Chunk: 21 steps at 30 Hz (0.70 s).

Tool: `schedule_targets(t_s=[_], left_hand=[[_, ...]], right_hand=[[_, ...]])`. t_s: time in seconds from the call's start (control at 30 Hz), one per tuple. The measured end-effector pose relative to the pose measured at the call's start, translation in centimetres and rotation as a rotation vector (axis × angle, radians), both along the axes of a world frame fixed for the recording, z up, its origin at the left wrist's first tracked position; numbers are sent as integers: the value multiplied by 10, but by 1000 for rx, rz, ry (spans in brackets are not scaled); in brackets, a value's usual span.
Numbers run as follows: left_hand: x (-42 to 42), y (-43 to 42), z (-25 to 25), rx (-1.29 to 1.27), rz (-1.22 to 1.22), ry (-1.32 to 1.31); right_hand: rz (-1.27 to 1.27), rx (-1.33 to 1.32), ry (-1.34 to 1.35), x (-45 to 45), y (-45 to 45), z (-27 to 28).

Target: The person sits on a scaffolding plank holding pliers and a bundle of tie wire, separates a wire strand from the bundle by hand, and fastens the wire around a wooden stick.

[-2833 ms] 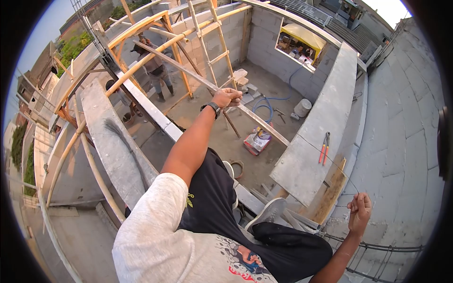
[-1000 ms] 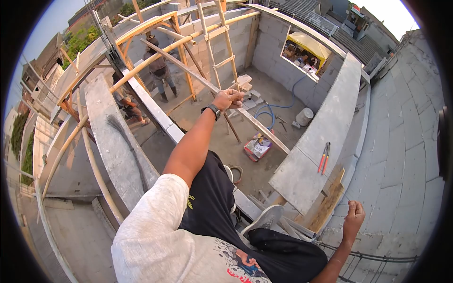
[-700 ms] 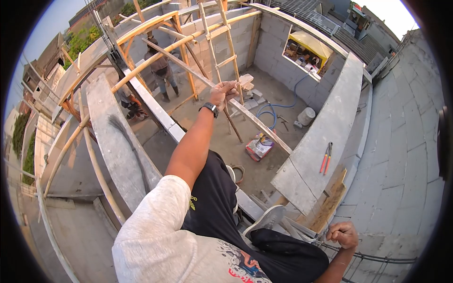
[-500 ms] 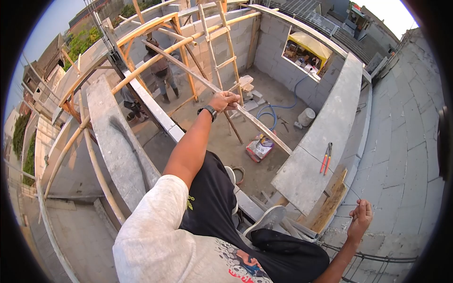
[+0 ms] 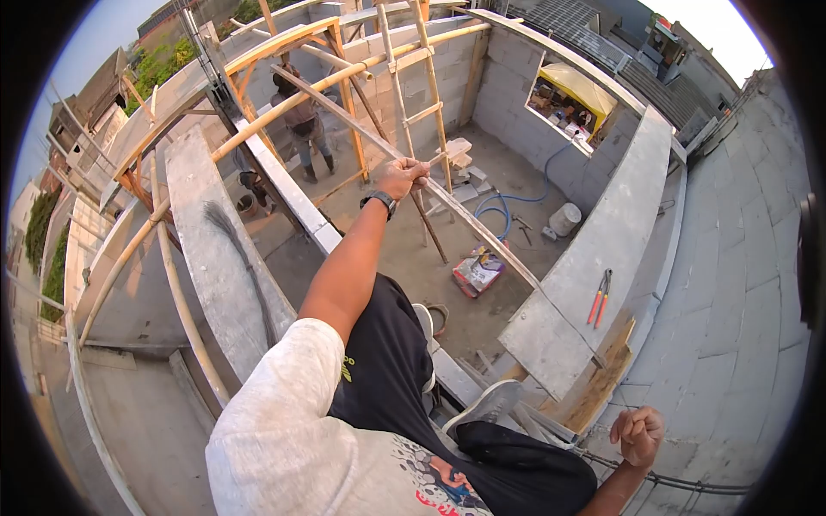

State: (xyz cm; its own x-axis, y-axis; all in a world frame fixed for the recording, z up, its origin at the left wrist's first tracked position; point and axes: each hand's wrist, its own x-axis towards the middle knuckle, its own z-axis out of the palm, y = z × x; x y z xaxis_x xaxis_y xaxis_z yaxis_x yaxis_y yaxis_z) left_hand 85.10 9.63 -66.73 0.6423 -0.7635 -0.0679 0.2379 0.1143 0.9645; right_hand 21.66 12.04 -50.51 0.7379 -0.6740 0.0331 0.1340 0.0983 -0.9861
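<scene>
My left hand (image 5: 404, 177), with a watch (image 5: 381, 202) on its wrist, reaches forward and is closed. It overlaps a long wooden strip (image 5: 490, 239) that slants across the opening. Whether the fingers grip that strip or something thin in front of it, I cannot tell. My right hand (image 5: 638, 435) is curled closed at lower right, above some rebar (image 5: 701, 487); its contents are too small to make out. Red-handled pliers (image 5: 600, 298) lie on the grey board (image 5: 628, 224) at right. Dark thin wires (image 5: 245, 258) lie bundled on the left board (image 5: 191, 176).
Below is a floor with a printed bag (image 5: 478, 272), a blue hose (image 5: 495, 209) and a pale bucket (image 5: 564, 219). A ladder (image 5: 413, 86) and bamboo poles (image 5: 258, 125) stand ahead. A person (image 5: 303, 125) stands beneath the timber frame.
My right hand has moved slightly left and down, and its fingers look more curled. My left hand has shifted a little back along the strip's line. The view has turned slightly.
</scene>
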Motion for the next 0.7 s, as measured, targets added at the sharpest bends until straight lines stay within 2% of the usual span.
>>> schedule_targets(t_s=[0.03,0.1,0.13,0.2,0.23,0.3,0.33,0.4,0.43,0.5,0.53,0.6,0.63,0.7], left_hand=[[-3,1,4,-1,2,3],[-6,0,8,15,-112,58],[-7,-1,9,16,-113,60],[-6,-1,11,-110,-91,188],[-4,-2,10,-110,-89,189],[0,-3,8,-264,86,272],[4,-3,5,-274,111,271],[8,1,-4,-221,161,248],[9,3,-4,-162,203,225],[11,10,-3,-158,133,301],[9,12,-2,-149,56,382],[5,12,4,-184,-37,402],[3,11,9,-225,-128,420],[1,10,16,-268,-160,436]], right_hand=[[2,-1,3,-3,-7,-2],[-636,-34,-5,-4,-20,-6],[-638,-32,-4,0,-22,-11],[-841,-796,752,10,-27,-30],[-839,-797,752,11,-25,-40],[-358,-1006,1124,10,-20,-53],[-353,-1013,1123,17,-14,-42],[349,-366,1022,28,-3,-18],[352,-372,1018,21,-4,-19],[19,-188,177,1,-4,-18],[19,-186,180,-2,-9,-14],[-510,-32,-180,-4,-20,-7],[-515,-31,-180,-4,-22,-9],[-803,-484,812,-3,-29,-23]])
